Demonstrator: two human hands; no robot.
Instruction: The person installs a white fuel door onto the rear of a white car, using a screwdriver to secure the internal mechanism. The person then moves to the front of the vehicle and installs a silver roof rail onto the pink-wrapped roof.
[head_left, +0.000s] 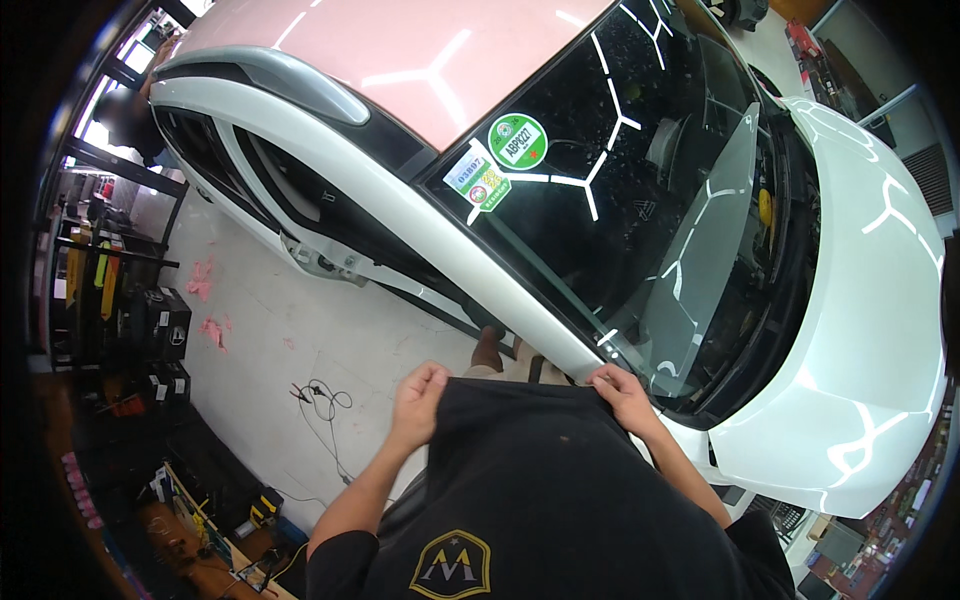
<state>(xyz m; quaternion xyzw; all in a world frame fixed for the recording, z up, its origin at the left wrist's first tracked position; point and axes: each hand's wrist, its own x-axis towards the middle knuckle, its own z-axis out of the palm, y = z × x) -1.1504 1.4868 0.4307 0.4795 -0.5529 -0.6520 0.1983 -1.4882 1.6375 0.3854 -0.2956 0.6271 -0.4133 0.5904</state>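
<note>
My left hand (417, 402) is closed on one corner of the hem of my black T-shirt (540, 470). On the other corner, my right hand (624, 397) pinches the hem, so the cloth is pulled taut between them. Just beyond my right hand is the white pillar of a car (480, 265), beside the lower corner of its windshield (600, 180). Two round stickers and a small label (518, 141) sit on the glass near the roof edge. Pinkish colour covers the roof (400, 60), and the hood (870, 270) is glossy white.
Pink scraps (213, 333) and a thin black cable (322, 410) lie on the pale floor to the left. Black boxes (160, 325) and racks line that side. An opened car door (330, 262) juts out. Another person (130, 115) stands at the far left.
</note>
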